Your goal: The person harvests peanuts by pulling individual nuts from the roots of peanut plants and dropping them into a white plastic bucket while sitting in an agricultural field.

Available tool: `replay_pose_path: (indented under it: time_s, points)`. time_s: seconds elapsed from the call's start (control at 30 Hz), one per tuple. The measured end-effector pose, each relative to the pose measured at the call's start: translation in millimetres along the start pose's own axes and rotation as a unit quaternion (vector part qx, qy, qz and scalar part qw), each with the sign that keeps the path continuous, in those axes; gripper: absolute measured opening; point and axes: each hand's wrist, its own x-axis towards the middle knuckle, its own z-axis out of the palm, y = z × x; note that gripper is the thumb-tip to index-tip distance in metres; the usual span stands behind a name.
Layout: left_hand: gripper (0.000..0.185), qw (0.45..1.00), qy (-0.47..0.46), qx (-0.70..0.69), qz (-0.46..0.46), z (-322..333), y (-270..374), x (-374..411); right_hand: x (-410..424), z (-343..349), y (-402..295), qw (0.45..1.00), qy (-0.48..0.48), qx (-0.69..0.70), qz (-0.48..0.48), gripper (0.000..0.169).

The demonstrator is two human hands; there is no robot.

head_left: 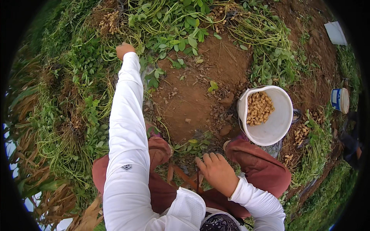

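My left hand [126,50] reaches far forward, its fingers curled into a fist among the stems of an uprooted peanut plant [138,37]. Just beyond it, a cluster of peanut pods [109,23] hangs on the roots. Above my lap, between my knees, is my right hand [216,171], its back turned up and its fingers loosely bent and apart. Nothing shows in it, though its palm is hidden. In front of my right knee a white bucket [268,134] tilts, with picked peanuts [259,108] along its far-left side.
Bare reddish soil [185,101] with clods lies ahead of my feet. More pulled peanut plants [78,124] are heaped at left. Loose peanuts [301,134] lie right of the bucket. A white container [336,33] and a blue-labelled tub [340,100] stand farther right. Dry corn leaves [49,199] border the lower left.
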Motion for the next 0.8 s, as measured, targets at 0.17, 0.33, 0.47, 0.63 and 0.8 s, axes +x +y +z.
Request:
replay_pose_path:
  time_s: [0.17,0.33,0.47,0.63,0.8]
  points:
    - [0.031,0.939,-0.321,0.021,-0.119,-38,-32,58,-4,5,0,1.0,0.01,-0.021,0.004,0.039]
    - [0.03,0.788,-0.499,0.301,0.196,-50,-42,18,-7,17,-3,0.999,0.03,-0.025,-0.004,0.033]
    - [0.028,0.758,-0.351,0.453,0.312,-39,-13,-85,-7,15,-1,0.997,0.064,-0.038,-0.018,0.029]
    - [0.025,0.647,-0.567,0.283,0.424,-125,40,-210,-11,19,5,0.994,0.096,-0.054,0.005,0.022]
    - [0.032,0.527,-0.7,0.202,0.437,-230,32,-341,-9,30,6,0.996,0.07,-0.046,0.013,0.023]
